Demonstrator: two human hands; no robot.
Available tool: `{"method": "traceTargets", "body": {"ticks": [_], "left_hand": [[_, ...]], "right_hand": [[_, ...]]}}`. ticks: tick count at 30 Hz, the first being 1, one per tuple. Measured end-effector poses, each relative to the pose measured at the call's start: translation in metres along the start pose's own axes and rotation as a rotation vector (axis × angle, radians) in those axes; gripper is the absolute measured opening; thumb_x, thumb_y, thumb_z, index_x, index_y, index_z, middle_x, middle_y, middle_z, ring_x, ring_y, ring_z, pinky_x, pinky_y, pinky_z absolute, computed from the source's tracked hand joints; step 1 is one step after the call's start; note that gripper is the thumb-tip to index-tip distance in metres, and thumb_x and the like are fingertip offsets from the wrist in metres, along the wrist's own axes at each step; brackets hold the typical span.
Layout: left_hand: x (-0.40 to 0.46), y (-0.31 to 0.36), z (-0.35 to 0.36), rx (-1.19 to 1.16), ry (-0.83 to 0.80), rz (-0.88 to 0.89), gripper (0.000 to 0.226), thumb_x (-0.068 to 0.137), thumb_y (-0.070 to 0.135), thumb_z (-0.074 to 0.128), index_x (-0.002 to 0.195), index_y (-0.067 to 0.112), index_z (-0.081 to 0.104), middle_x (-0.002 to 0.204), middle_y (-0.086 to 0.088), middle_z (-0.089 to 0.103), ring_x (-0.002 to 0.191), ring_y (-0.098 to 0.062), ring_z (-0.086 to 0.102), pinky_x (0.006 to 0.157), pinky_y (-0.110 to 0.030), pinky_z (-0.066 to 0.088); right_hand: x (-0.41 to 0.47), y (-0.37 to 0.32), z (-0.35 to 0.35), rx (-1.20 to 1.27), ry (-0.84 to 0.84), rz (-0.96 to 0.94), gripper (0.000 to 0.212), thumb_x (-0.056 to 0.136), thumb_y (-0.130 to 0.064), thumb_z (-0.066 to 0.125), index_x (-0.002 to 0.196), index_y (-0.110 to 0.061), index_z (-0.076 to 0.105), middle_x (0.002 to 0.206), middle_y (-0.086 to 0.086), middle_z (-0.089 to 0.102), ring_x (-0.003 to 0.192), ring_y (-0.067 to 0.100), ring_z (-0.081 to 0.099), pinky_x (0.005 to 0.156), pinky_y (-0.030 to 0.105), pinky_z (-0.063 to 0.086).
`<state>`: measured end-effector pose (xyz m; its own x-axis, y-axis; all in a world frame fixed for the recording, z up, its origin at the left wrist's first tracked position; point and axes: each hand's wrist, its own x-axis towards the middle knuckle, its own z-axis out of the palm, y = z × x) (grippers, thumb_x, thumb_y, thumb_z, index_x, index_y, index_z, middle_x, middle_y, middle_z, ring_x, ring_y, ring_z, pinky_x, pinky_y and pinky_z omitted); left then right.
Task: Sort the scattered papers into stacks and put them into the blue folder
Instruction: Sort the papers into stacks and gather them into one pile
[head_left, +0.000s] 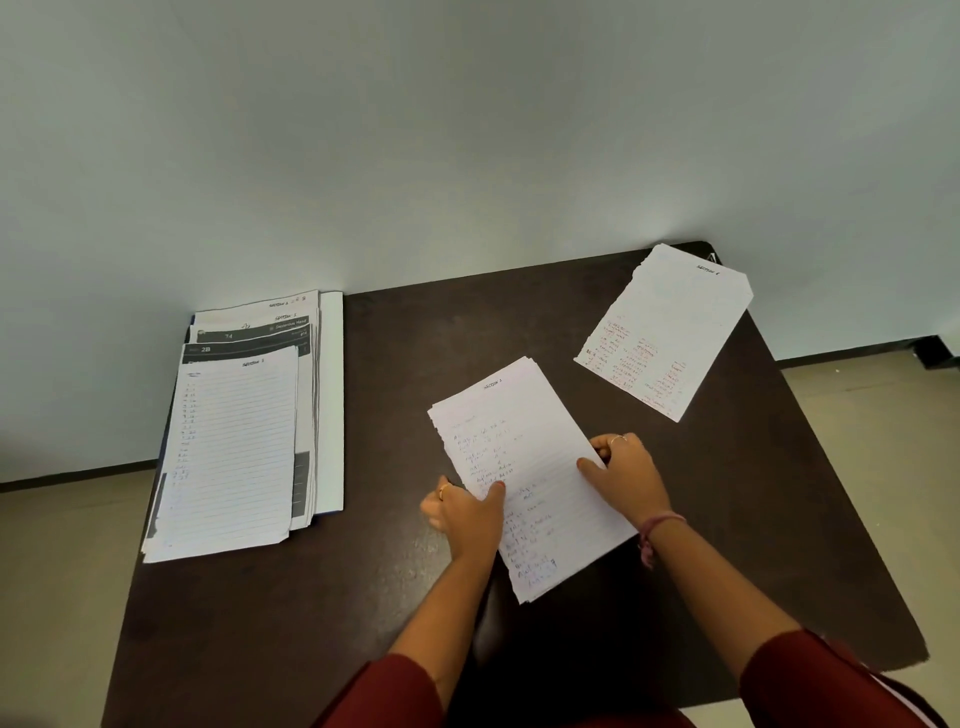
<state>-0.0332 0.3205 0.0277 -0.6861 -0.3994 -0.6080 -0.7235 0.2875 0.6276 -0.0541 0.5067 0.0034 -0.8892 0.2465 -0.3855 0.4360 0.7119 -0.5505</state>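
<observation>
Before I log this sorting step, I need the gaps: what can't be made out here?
- Head view: handwriting on the middle stack too small to read.
- Blue folder: papers cover all but an edge.
- Left hand and right hand hide the stack's edges.

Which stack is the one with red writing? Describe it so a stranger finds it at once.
Start at the dark table and go to its far right corner, by the wall. The stack lies there alone, tilted, with neither hand touching it. Its lower half bears red handwriting, while the middle stack held by both hands has dark writing.
</observation>
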Motion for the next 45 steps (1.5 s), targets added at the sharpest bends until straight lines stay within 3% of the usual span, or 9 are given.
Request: {"method": "traceTargets", "body": {"ticks": [4,10,13,16,21,26,32,40,45], "left_hand": [[0.000,0.013,0.011,-0.131,0.005,-0.067,0.065,0.079,0.015,0.073,0.132,-0.001,0.039,0.126,-0.012,0.028,0.113,-0.025,0.040,0.078,-0.028,0.044],[0.013,0.012,0.015,-0.347,0.065,-0.152,0.083,0.070,0.019,0.073,0.140,0.006,0.031,0.116,-0.008,0.058,0.112,-0.031,0.056,0.096,-0.052,0.047],[0.013,0.002,0.019,-0.349,0.073,-0.143,0.034,0.074,0.018,0.067,0.105,0.017,0.054,0.090,0.005,0.065,0.094,-0.023,0.064,0.093,-0.052,0.049],[0.005,-0.006,0.022,-0.146,0.099,-0.036,0.007,0.081,0.024,0.061,0.081,0.021,0.055,0.088,0.004,0.063,0.101,-0.024,0.057,0.094,-0.050,0.046],[-0.008,-0.015,0.023,-0.104,0.192,0.159,0.011,0.095,0.014,0.054,0.101,0.005,0.056,0.101,-0.005,0.061,0.092,-0.021,0.057,0.076,-0.033,0.047],[-0.008,-0.020,0.020,-0.140,0.257,0.203,0.008,0.097,0.013,0.052,0.094,0.007,0.048,0.101,-0.004,0.055,0.092,-0.018,0.054,0.075,-0.030,0.043],[-0.012,-0.029,0.019,-0.364,0.185,0.114,0.013,0.099,0.014,0.050,0.110,0.006,0.050,0.111,-0.003,0.057,0.101,-0.019,0.057,0.091,-0.036,0.049],[-0.006,-0.037,0.007,-0.487,0.074,0.059,0.019,0.099,0.010,0.049,0.118,0.010,0.052,0.107,-0.001,0.061,0.104,-0.023,0.059,0.087,-0.036,0.046],[-0.005,-0.039,0.003,-0.493,0.002,0.037,0.025,0.099,0.009,0.050,0.124,0.008,0.054,0.116,-0.008,0.063,0.106,-0.026,0.061,0.091,-0.040,0.048]], "right_hand": [[0.000,-0.001,0.004,-0.081,0.018,-0.052,0.037,0.086,-0.032,0.069,0.118,-0.015,0.061,0.122,0.005,0.051,0.112,0.021,0.049,0.095,0.035,0.048],[0.005,-0.002,0.005,-0.053,-0.005,-0.062,0.040,0.085,-0.027,0.070,0.120,-0.013,0.057,0.124,0.008,0.049,0.110,0.023,0.050,0.095,0.032,0.046],[0.007,-0.001,0.005,-0.005,-0.029,-0.056,0.040,0.084,-0.024,0.071,0.120,-0.013,0.056,0.122,0.009,0.049,0.107,0.023,0.053,0.095,0.033,0.048],[0.006,0.001,0.006,0.011,-0.041,-0.079,0.041,0.084,-0.023,0.071,0.121,-0.013,0.055,0.122,0.009,0.049,0.107,0.023,0.054,0.095,0.032,0.049],[0.013,0.009,-0.009,0.008,-0.109,-0.083,0.051,0.080,-0.039,0.073,0.125,-0.021,0.055,0.122,0.004,0.047,0.112,0.021,0.051,0.099,0.040,0.046],[0.045,0.015,-0.051,-0.118,0.148,-0.031,0.063,0.091,-0.047,0.057,0.146,-0.024,0.035,0.153,0.007,0.025,0.139,0.028,0.025,0.110,0.049,0.030],[0.059,0.040,-0.056,-0.479,-0.153,-0.157,0.071,0.096,-0.057,0.034,0.153,-0.029,0.003,0.161,-0.001,-0.008,0.148,0.026,-0.007,0.118,0.052,0.006],[0.006,0.076,-0.032,-0.477,-0.168,-0.558,0.069,0.087,-0.064,0.018,0.149,-0.035,0.026,0.160,-0.010,0.011,0.149,0.017,0.003,0.116,0.045,-0.003],[-0.030,0.112,-0.026,-0.304,-0.045,-0.771,0.040,0.088,-0.048,0.048,0.124,-0.036,0.059,0.138,-0.012,0.052,0.129,0.014,0.043,0.106,0.044,0.033]]}}
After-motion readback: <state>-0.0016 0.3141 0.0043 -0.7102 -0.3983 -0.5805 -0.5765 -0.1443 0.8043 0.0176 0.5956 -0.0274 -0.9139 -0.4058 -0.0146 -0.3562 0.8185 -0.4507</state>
